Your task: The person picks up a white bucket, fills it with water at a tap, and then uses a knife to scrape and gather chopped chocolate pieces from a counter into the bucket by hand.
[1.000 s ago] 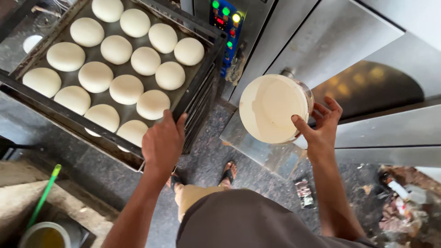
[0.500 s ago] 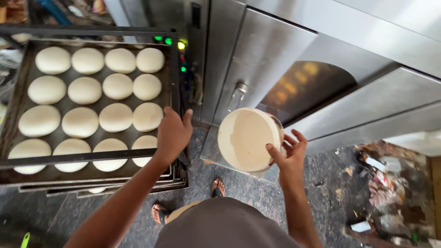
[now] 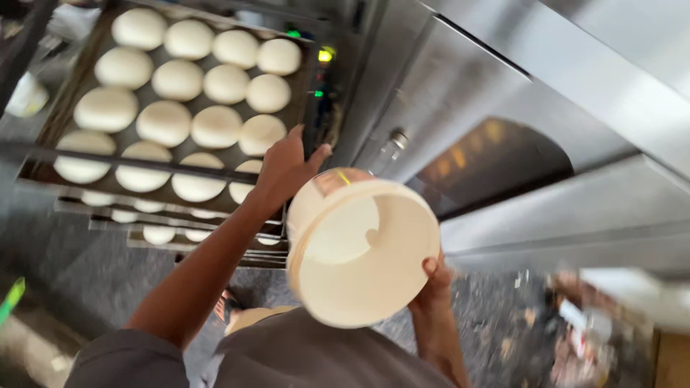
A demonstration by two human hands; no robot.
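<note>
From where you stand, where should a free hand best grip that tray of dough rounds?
Grip the tray by its bare near-right rim, coming from the oven side, where the left hand already rests. Dough rounds fill the middle, so probably only the rim offers a hold.

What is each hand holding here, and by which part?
Right hand holds the round cream plastic tub by its rim. Left hand grips the near edge of the dark metal tray of dough rounds.
</note>
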